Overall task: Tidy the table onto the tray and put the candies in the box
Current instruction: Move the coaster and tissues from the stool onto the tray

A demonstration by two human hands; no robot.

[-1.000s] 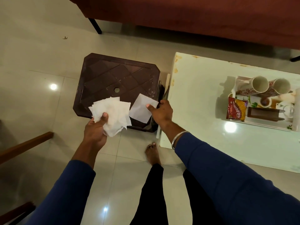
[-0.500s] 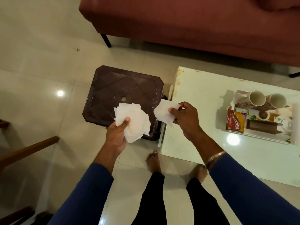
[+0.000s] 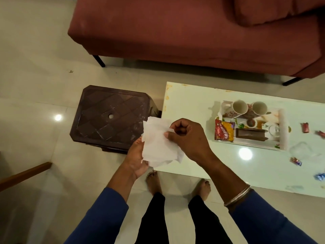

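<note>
Tissues [image 3: 158, 145], white and crumpled, bunched between both hands.

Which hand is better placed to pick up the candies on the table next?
Right. The right hand is over the table, nearer the candies; the left hand cradles the tissues beyond its edge.

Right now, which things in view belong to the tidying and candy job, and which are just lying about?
Part of the job:
- tissues, held by left hand and right hand
- tray holding two mugs and a snack packet
- loose candies on the white table

Just lying about:
- brown stool
- red sofa
</note>
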